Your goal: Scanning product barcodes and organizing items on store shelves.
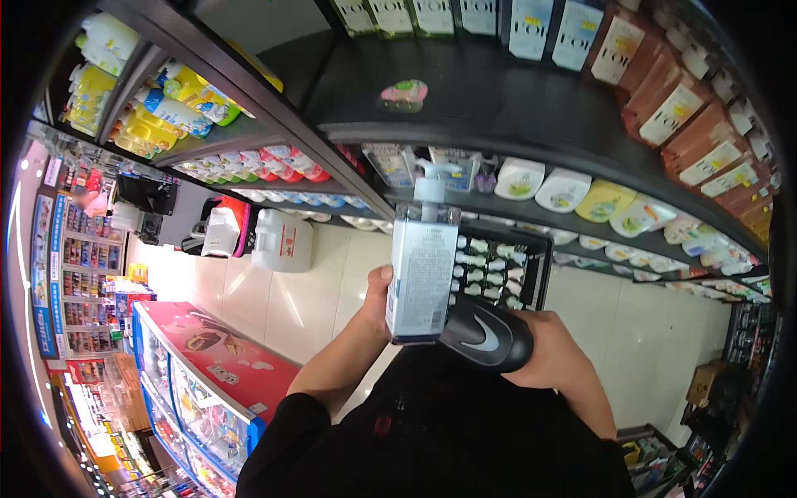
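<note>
My left hand point(378, 300) is closed round the side of a pump bottle point(423, 270). The bottle is upright, squarish and see-through, with a pale printed label and a light blue pump head. In my right hand point(550, 350) is a black rounded object point(486, 334) with a grey curved mark, its exact kind unclear. It lies tilted against the bottle's lower right side. Most of the right fingers are hidden behind it. Just beyond both hands, low down, stands a black crate point(541, 266) with rows of bottles with white tops.
A black shelf point(498, 100) spans the front, with boxed bottles point(432, 18) along its back and brown packs point(664, 108) at right. A flat pink-green item point(404, 95) lies on it. To the left are a white jug point(282, 241) on the floor and a red-topped freezer point(220, 349).
</note>
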Tool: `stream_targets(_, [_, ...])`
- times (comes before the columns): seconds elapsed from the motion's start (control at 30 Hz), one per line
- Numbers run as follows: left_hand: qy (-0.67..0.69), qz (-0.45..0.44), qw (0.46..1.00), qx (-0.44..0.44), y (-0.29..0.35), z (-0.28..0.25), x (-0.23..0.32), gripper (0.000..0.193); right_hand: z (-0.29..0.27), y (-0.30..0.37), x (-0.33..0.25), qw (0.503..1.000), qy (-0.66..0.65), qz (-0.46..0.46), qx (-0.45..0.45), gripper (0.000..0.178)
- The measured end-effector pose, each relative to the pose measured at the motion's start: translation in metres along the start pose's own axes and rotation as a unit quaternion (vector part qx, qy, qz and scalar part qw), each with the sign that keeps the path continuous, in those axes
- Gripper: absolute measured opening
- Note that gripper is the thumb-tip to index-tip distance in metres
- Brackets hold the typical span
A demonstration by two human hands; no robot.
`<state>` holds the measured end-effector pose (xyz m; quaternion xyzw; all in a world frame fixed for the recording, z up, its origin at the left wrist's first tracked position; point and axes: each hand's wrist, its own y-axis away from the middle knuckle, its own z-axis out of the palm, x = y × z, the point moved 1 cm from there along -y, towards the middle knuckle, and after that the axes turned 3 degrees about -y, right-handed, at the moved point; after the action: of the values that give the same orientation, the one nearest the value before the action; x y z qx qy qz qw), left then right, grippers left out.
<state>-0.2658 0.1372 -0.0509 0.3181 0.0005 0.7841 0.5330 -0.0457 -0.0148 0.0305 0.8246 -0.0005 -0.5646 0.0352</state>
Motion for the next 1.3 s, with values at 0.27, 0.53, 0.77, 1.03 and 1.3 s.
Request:
stream_targets(0.27, [-0.118,0.151,0.981,-0.025,0.005,0.063,0.07,0.089,-0.011,0.013,0.118,0.989,0.08,0.066,0.103,0.049])
stream_targets(0.53, [-0.266,0.334,0.904,0.032,-0.044,0.124,0.176,0.047,-0.01,0.102,0.285,0.964,0.096,0.181,0.171,0.039])
stream_targets(0.77, [-0.278,0.465,0.817,0.196,-0.117,0.116,0.24,0.05,-0.011,0.158,0.341,0.92,0.114,0.296,0.23,0.031])
stream_targets(1.03, [-0.356,0.598,0.674,0.247,-0.206,0.123,0.229,0.075,0.002,0.181,0.369,0.893,0.038,0.342,0.291,0.032])
stream_targets(1.3, [-0.442,0.624,0.583,0.273,-0.268,0.152,0.185,0.077,0.014,0.203,0.399,0.866,0.062,0.399,0.297,0.032])
